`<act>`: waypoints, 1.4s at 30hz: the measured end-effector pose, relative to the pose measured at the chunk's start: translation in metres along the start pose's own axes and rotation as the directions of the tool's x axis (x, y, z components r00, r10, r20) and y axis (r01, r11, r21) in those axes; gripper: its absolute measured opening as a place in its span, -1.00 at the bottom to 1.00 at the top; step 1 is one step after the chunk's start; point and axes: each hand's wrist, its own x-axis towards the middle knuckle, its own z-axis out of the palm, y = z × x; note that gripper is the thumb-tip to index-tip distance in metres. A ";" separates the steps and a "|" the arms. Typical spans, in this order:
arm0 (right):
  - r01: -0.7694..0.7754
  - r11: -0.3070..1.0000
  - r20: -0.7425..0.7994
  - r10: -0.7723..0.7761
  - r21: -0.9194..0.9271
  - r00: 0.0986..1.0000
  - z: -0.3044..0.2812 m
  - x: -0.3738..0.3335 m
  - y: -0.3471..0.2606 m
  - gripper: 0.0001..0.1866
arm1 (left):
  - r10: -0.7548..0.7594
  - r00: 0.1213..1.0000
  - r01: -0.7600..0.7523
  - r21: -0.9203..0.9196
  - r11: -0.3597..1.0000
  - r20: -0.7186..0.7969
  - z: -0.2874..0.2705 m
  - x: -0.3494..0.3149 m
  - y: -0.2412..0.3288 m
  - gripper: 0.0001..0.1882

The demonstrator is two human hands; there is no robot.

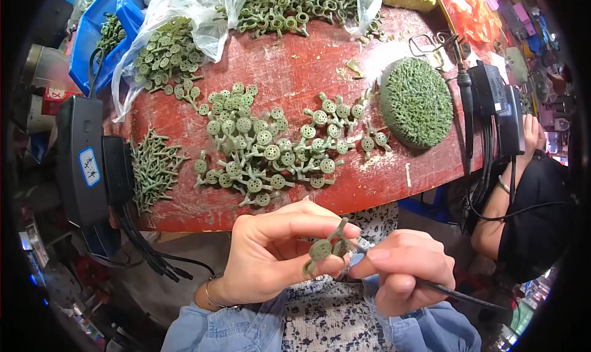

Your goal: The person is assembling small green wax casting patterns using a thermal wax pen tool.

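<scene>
Just in front of the table edge, my left hand point(268, 253) pinches a small green branched piece with perforated round heads point(321, 250) between thumb and fingers. My right hand point(415, 269) grips a slim corded pen tool point(360, 249), its thin tip close against the green piece; whether they touch I cannot tell. A black cord point(468, 297) trails from that hand toward the lower right. On the red table point(274, 62) beyond my hands lies a loose pile of similar disc-headed green pieces point(265, 136), with a heap of thin green sticks point(154, 170) to its left.
A round textured green block point(418, 102) stands at the right, beside a second corded tool point(466, 99). Black boxes point(83, 161) with cables flank the table. Plastic bags of green parts point(280, 10) and a blue bin point(92, 62) line the back. Another person's arm point(502, 210) is at right.
</scene>
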 end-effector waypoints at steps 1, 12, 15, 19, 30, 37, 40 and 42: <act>-0.032 0.999 -0.001 0.032 -0.024 0.999 -0.001 0.000 -0.001 -0.74 | 0.003 1.000 -0.003 0.029 1.000 -0.003 0.000 0.000 0.000 -0.66; -0.078 0.990 -0.017 0.077 -0.114 0.997 0.002 0.004 -0.004 -0.79 | 0.018 1.000 -0.015 0.142 0.990 -0.021 -0.002 -0.002 0.003 -0.68; -0.101 0.988 -0.034 0.098 -0.118 0.995 0.002 0.004 -0.006 -0.78 | 0.036 0.999 -0.037 0.162 0.986 0.005 -0.002 -0.002 0.003 -0.68; -0.126 0.985 -0.092 0.115 -0.120 0.989 -0.002 0.004 -0.010 -0.78 | 0.005 1.000 -0.010 0.156 0.988 0.031 0.001 -0.003 0.007 -0.68; -0.089 0.944 -0.035 0.082 -0.319 0.996 0.005 0.021 -0.005 -0.75 | 0.195 0.980 -0.162 0.416 0.895 -0.038 0.000 -0.006 0.012 -0.78; -0.105 0.969 0.039 0.116 -0.223 0.992 0.014 0.016 -0.006 -0.74 | 0.342 0.940 -0.306 0.405 0.862 -0.017 -0.002 -0.005 0.007 -0.77; -0.060 0.974 0.087 0.081 -0.220 0.993 0.012 0.017 -0.008 -0.72 | 0.299 0.954 -0.298 0.216 0.930 0.026 -0.003 -0.006 0.008 -0.75; -0.109 0.971 0.086 0.130 -0.214 0.988 0.005 0.015 -0.012 -0.68 | 0.132 0.991 -0.135 0.083 0.987 0.034 -0.005 -0.009 0.013 -0.72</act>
